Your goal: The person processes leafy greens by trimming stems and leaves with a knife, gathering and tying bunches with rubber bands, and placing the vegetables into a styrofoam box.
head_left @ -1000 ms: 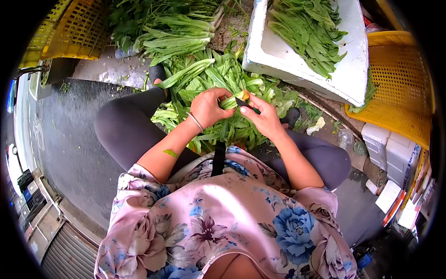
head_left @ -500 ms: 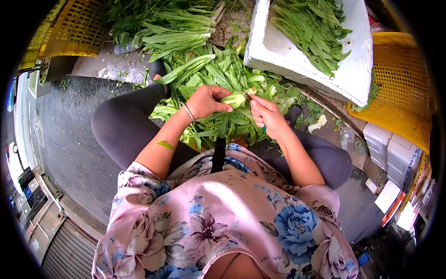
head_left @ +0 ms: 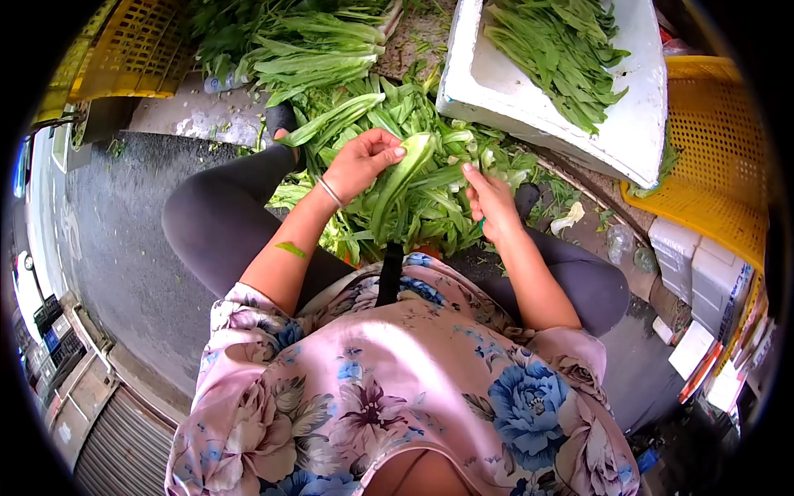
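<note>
Between the thumb and fingers of my left hand [head_left: 364,165] is a long lettuce leaf [head_left: 403,182], its pale broad base up and its tip hanging toward my lap. My right hand [head_left: 494,202] is closed a short way to the right, apart from that leaf. A small tool with a green handle end [head_left: 482,223] shows below its fingers; the rest is hidden by the hand. Under both hands lies a heap of loose lettuce leaves [head_left: 447,219] between my legs. One larger lettuce piece [head_left: 339,118] rests on the heap beyond my left hand.
At the upper right stands a white foam box [head_left: 529,124] with leafy greens [head_left: 558,66] inside. Bunched greens [head_left: 318,54] lie at the far side. Yellow crates [head_left: 136,50] flank the left, another yellow basket [head_left: 715,124] the right. White boxes [head_left: 695,264] sit at the right.
My hands have drawn apart. A trimmed-looking lettuce head was between them; now my left hand, slightly raised, holds a single leaf, and my right hand has moved a little right.
</note>
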A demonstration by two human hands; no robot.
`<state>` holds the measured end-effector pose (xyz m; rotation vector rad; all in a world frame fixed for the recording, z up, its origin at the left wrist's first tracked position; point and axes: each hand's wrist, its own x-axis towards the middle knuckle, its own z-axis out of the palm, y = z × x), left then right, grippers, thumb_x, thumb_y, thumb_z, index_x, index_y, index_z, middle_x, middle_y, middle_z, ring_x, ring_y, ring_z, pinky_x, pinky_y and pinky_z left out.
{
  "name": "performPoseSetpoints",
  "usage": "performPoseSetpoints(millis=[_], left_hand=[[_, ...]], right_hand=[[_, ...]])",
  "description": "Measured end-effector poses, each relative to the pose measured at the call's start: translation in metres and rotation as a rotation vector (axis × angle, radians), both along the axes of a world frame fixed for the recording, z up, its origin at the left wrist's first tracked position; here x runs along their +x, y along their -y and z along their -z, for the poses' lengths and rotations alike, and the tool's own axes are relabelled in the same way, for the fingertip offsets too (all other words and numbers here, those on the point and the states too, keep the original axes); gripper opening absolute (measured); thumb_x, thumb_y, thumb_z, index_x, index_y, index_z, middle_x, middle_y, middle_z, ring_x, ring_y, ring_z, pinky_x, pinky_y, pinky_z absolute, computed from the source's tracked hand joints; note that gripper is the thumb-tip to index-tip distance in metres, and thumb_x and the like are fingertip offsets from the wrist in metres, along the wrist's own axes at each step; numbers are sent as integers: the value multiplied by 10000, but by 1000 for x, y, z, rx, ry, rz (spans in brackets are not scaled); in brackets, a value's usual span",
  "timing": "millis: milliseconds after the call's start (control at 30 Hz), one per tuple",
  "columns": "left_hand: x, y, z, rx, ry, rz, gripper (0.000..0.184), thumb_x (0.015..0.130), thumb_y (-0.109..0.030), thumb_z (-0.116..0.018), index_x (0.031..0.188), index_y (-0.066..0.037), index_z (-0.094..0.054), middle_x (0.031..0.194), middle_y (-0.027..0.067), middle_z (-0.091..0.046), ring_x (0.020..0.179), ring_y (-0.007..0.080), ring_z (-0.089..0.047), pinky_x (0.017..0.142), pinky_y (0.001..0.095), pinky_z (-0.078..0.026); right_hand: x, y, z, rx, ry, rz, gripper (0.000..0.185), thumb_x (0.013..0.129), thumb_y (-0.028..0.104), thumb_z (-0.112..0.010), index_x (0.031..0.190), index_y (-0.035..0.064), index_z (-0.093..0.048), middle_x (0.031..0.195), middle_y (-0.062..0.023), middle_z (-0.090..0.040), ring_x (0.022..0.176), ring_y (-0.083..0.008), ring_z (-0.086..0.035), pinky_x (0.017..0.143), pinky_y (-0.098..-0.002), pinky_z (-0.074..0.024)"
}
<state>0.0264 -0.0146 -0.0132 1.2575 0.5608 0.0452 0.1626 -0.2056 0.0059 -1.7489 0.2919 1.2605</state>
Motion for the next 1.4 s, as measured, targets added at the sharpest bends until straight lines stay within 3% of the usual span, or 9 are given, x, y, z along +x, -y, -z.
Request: performPoseSetpoints(millis=[400, 467, 533, 633, 733, 967, 1133, 1233, 1400], left_hand=[[2, 40, -66, 1465, 453, -131, 271, 598, -199, -753, 774, -109, -568, 707, 11, -556, 665, 184, -503, 577, 298, -364], [-8, 49, -46, 1251, 383, 34, 282, 642, -254, -751, 791, -104, -565, 804, 10, -572, 659, 169, -507, 581, 290, -371], [-5, 57, -28, 152, -41, 125, 290, 750, -291, -684, 887, -70, -555, 892, 30, -586, 709, 161, -541, 612, 275, -430], [0, 39, -25, -375, -27, -109, 490, 805, -321, -623, 1145, -16, -445, 969, 85, -572, 795, 166, -565, 608, 264, -492], [1, 29, -15, -539, 51, -237, 305, 804, -228, -636, 1004, -40, -503, 965, 79, -581, 837, 173, -571, 641, 288, -507], [-1, 27, -8, -735, 82, -234, 130, 821, -131, -605, 923, -55, -586, 892, 42, -616, 816, 143, -595, 710, 288, -515], [-4, 25, -5, -768, -28, -142, 137, 808, -141, -624, 916, -68, -581, 856, 15, -609, 776, 121, -585, 654, 257, -498], [-4, 27, -8, -605, -105, -180, 251, 734, -146, -707, 899, -69, -535, 839, 18, -603, 737, 118, -561, 599, 253, -469], [-2, 24, -2, -379, -166, -155, 458, 645, -215, -788, 912, -36, -461, 800, 30, -556, 705, 138, -564, 521, 250, -464]], right_hand=[[3, -16, -11, 528, -38, -21, 412, 825, 189, -609, 1153, -20, -473, 915, -132, -619, 713, -123, -614, 411, -160, -319], [4, -16, -16, 540, 139, -28, 403, 821, 181, -614, 1144, -21, -482, 918, -127, -625, 727, -124, -614, 420, -166, -319], [3, -14, -17, 540, 177, -20, 367, 819, 157, -613, 1123, -18, -507, 937, -114, -626, 746, -118, -617, 415, -163, -297], [-1, -13, -20, 521, 302, -209, 334, 819, 120, -608, 1103, -34, -521, 951, -108, -619, 791, -128, -618, 484, -163, -386], [-10, -14, -20, 601, 333, -264, 347, 793, 70, -631, 1097, -53, -516, 940, -105, -618, 831, -151, -611, 745, -239, -480], [-4, -8, -5, 542, 171, -32, 338, 822, 171, -614, 1066, -45, -527, 878, -121, -630, 811, -142, -624, 429, -172, -306], [5, -6, 8, 444, 246, 60, 262, 842, 154, -580, 1023, -34, -560, 861, -108, -630, 827, -190, -625, 460, -188, -363], [10, 7, 25, -67, 843, -452, 184, 817, 126, -591, 955, 10, -628, 821, -61, -630, 679, -144, -614, 576, -229, -444], [-12, -9, 3, 236, 437, -228, 203, 763, 136, -661, 923, 11, -647, 771, -47, -618, 665, -103, -569, 617, -242, -445]])
